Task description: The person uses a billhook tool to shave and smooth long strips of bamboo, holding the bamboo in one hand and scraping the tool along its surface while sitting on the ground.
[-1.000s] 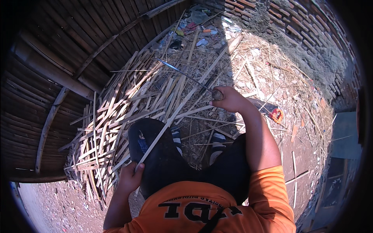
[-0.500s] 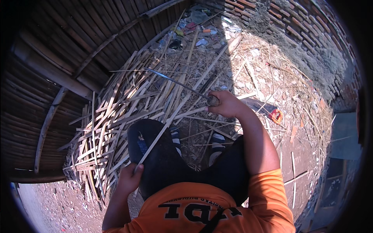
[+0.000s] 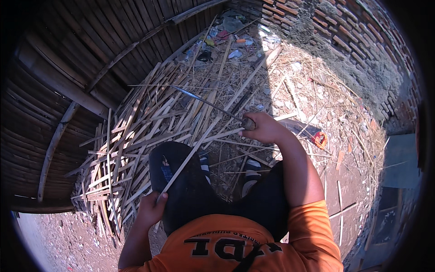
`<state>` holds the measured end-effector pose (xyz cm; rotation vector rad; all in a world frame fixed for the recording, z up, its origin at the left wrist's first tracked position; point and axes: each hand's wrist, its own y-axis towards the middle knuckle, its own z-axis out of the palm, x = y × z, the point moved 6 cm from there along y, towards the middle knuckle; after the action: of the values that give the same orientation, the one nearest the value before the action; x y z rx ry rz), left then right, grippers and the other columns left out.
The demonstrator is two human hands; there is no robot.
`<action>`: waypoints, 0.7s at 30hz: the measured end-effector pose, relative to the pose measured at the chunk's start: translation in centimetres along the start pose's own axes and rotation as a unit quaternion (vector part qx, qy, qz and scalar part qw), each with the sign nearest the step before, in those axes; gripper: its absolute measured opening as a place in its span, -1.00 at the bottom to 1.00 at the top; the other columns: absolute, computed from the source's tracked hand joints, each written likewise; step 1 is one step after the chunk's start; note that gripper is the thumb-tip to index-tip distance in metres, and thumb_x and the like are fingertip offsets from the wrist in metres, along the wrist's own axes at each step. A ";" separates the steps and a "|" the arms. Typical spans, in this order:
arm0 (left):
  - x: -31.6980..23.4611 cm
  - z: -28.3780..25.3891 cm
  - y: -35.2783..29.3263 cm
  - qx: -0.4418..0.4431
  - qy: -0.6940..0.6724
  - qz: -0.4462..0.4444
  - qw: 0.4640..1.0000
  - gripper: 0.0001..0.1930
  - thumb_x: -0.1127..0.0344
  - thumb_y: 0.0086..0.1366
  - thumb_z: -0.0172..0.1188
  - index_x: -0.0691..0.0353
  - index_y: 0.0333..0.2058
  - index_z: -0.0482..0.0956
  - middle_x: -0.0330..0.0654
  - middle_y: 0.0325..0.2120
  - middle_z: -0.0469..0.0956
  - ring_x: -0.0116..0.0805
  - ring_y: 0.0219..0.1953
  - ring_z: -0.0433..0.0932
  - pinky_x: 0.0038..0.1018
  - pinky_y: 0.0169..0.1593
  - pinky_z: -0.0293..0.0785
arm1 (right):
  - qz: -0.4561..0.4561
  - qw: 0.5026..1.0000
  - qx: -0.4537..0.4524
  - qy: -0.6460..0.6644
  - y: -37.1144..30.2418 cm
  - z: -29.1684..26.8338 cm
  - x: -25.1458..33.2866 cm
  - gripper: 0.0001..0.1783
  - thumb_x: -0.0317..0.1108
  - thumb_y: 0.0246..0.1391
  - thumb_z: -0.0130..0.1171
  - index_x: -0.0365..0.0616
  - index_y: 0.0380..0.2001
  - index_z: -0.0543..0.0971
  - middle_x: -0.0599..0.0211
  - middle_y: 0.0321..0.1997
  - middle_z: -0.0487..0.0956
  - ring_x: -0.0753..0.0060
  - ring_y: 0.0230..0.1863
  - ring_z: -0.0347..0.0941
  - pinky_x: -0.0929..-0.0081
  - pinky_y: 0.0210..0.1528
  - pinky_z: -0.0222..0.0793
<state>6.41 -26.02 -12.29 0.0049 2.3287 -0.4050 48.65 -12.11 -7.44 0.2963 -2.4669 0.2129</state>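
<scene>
A long, pale bamboo strip (image 3: 194, 150) slants from my left hand (image 3: 152, 209) across my left knee toward the far side of the pile. The fingers of that hand are closed round its near end, thumb on top. My right hand (image 3: 264, 128) grips the wooden handle (image 3: 248, 123) of a long, narrow knife (image 3: 213, 105). Its blade points away to the far left, lying above the strips and crossing over the held one as seen from here. I cannot tell whether blade and strip touch.
A heap of split bamboo strips (image 3: 122, 149) lies left of my legs, beside a bamboo-slat wall (image 3: 59, 90). What looks like a hand saw with an orange handle (image 3: 320, 139) rests beyond my right forearm. Litter (image 3: 233, 25) fills the far corner by a brick wall (image 3: 344, 31).
My right hand and the knife have come very slightly nearer to me, and the view has tilted a little. Both hands keep the same hold.
</scene>
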 end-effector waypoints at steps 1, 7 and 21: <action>0.1 -0.1 0.1 0.004 -0.001 0.003 1.000 -0.48 -0.05 0.44 0.19 0.36 -0.49 0.52 -0.01 -0.73 0.45 -0.34 -0.64 0.43 -0.27 -0.48 0.33 | -0.051 0.998 0.018 -0.014 0.0 1.4 1.3 -0.38 -0.02 0.00 0.46 -0.27 -0.02 0.59 -0.01 -0.28 0.67 0.02 -0.19 0.65 0.17 -0.07 0.49; 0.8 -0.2 -0.4 -0.011 0.003 -0.005 1.000 -0.48 -0.06 0.44 0.18 0.36 -0.49 0.53 -0.02 -0.73 0.46 -0.32 -0.64 0.45 -0.26 -0.47 0.35 | 0.008 0.992 0.124 -0.030 -0.4 0.2 2.3 -0.28 -0.03 0.01 0.43 -0.24 0.16 0.55 -0.20 0.07 0.61 -0.17 0.12 0.55 0.12 0.18 0.45; 0.5 -0.2 -0.3 -0.002 0.003 0.000 1.000 -0.48 -0.04 0.42 0.20 0.35 -0.51 0.52 -0.02 -0.73 0.46 -0.28 -0.64 0.45 -0.27 -0.48 0.34 | -0.082 0.984 0.087 -0.132 -1.6 1.3 6.3 -0.55 -0.04 0.04 0.41 -0.16 -0.16 0.61 -0.02 -0.42 0.63 -0.17 -0.27 0.60 0.06 -0.15 0.49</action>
<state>5.85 -26.28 -12.46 0.0045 2.3353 -0.4005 43.42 -14.95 -4.47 0.6357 -2.6709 0.3380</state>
